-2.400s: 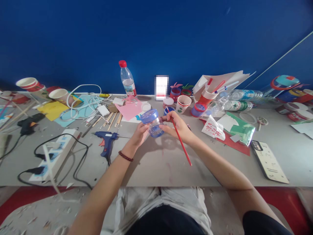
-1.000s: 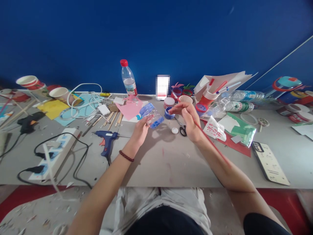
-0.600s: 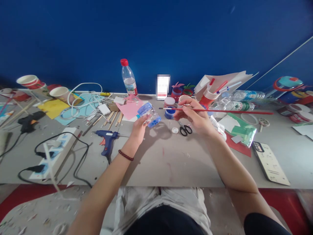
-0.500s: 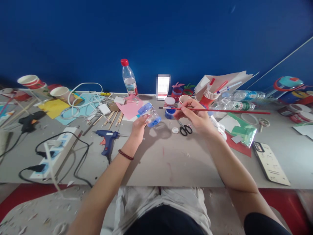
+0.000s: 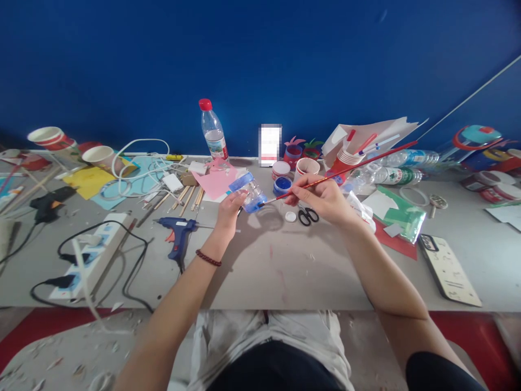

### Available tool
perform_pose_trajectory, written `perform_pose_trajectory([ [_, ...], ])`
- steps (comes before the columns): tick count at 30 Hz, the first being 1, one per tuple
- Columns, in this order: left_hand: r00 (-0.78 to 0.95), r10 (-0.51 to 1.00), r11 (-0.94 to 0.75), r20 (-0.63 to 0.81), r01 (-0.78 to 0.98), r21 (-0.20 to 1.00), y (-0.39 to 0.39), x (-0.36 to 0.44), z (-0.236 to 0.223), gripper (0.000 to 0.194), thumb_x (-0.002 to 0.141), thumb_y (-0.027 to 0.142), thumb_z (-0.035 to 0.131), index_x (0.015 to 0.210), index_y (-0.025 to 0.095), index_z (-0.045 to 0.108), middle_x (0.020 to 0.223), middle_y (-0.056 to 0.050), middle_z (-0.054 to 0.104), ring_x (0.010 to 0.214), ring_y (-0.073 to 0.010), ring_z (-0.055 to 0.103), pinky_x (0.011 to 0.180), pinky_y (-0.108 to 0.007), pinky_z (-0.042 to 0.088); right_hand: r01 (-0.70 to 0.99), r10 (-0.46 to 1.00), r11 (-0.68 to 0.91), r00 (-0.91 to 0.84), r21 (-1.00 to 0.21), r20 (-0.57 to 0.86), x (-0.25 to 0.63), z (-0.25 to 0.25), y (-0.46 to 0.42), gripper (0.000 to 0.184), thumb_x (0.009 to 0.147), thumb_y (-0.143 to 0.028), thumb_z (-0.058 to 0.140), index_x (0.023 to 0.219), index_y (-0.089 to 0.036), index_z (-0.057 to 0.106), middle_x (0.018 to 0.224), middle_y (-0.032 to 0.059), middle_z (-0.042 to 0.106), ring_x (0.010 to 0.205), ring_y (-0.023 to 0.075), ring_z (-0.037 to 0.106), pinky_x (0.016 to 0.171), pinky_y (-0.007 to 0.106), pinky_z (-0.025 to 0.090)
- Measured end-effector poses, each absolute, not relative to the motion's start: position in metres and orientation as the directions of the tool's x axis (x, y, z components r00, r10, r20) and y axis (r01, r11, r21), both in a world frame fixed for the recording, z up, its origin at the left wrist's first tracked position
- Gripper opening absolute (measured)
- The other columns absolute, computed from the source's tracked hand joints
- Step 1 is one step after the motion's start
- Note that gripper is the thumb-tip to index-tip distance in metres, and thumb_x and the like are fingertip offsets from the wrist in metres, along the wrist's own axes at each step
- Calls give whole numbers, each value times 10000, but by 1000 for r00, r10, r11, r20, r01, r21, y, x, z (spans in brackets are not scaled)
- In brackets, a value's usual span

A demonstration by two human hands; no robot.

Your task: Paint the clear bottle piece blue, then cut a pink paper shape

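My left hand (image 5: 232, 210) is closed around a cut clear plastic bottle piece (image 5: 254, 191), tilted, with blue paint on both ends. Pinched in my right hand (image 5: 319, 198) is a long red-handled paintbrush (image 5: 368, 161). The brush tip meets the blue-painted lower right edge of the bottle piece. Just behind the brush stands an open jar of blue paint (image 5: 282, 186), and a paper cup (image 5: 307, 168) is beside it. Black-handled scissors (image 5: 308, 216) and a small white cap (image 5: 290, 217) lie below my right hand.
On the left are a blue glue gun (image 5: 178, 234), a power strip (image 5: 91, 255) with cables, and coloured paper (image 5: 87, 179). A red-capped bottle (image 5: 214, 133) stands at the back. To the right lie plastic bottles (image 5: 399, 175), green paper (image 5: 401, 212) and a phone (image 5: 450, 270).
My right hand has moved the brush down and left, from above the paint jar to the bottle piece's edge. Its handle now slants upward to the right. My left hand stays nearly still.
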State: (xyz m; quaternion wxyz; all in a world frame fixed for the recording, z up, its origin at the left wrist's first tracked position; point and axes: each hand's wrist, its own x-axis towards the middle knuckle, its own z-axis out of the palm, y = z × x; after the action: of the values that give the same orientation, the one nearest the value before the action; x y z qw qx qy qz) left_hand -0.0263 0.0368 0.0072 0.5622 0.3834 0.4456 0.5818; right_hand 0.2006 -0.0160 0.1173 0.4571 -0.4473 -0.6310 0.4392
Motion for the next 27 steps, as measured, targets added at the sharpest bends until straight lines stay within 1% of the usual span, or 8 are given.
perform_pose_trajectory([
  [3, -83, 995, 28, -60, -338, 941, 37, -26, 10, 371, 587, 495, 828, 805, 216, 721, 880, -41, 746, 1031, -276, 677, 919, -392, 499, 161, 961, 221, -202, -962, 187, 198, 113, -14, 302, 855, -489, 710, 842, -191, 660, 778, 42, 746, 756, 182, 734, 746, 338, 605],
  [7, -85, 994, 37, -71, -352, 935, 36, -26, 13, 349, 574, 486, 830, 776, 229, 706, 894, -58, 737, 1082, -297, 658, 938, -407, 486, 170, 965, 214, -191, -962, 181, 195, 112, -13, 326, 833, -506, 719, 806, -189, 646, 766, 41, 740, 747, 182, 733, 734, 337, 611],
  [11, -80, 994, 43, -76, -355, 934, 35, -27, 14, 374, 576, 517, 818, 792, 229, 715, 951, -61, 740, 1097, -293, 649, 945, -398, 483, 185, 968, 221, -162, -958, 192, 195, 116, -12, 330, 813, -509, 734, 787, -190, 649, 760, 38, 734, 735, 182, 726, 738, 343, 611],
  [15, -77, 994, 47, -79, -349, 936, 35, -28, 14, 379, 591, 511, 806, 816, 220, 718, 924, -59, 733, 1069, -280, 655, 915, -385, 490, 219, 969, 233, -129, -948, 208, 198, 120, -12, 307, 820, -483, 738, 763, -192, 656, 774, 40, 731, 724, 179, 718, 753, 353, 610],
  [18, -91, 992, 47, -85, -355, 934, 35, -27, 16, 374, 584, 503, 808, 797, 214, 705, 924, -62, 731, 1057, -281, 654, 899, -386, 489, 230, 970, 241, -101, -943, 223, 200, 121, -12, 288, 844, -459, 724, 754, -193, 663, 751, 38, 721, 727, 182, 716, 752, 358, 609],
  [23, -87, 991, 61, -99, -364, 929, 34, -27, 17, 368, 565, 506, 818, 772, 225, 702, 952, -66, 736, 1093, -292, 646, 913, -391, 487, 193, 967, 250, -97, -949, 235, 199, 117, -14, 263, 855, -437, 716, 765, -196, 661, 759, 31, 715, 743, 182, 720, 764, 353, 605],
  [27, -77, 993, 57, -91, -364, 930, 35, -27, 15, 421, 551, 540, 828, 797, 217, 716, 947, -63, 739, 1095, -297, 648, 944, -403, 480, 149, 965, 244, -140, -958, 224, 193, 111, -16, 258, 849, -439, 715, 783, -197, 655, 777, 26, 721, 735, 175, 730, 739, 329, 607],
])
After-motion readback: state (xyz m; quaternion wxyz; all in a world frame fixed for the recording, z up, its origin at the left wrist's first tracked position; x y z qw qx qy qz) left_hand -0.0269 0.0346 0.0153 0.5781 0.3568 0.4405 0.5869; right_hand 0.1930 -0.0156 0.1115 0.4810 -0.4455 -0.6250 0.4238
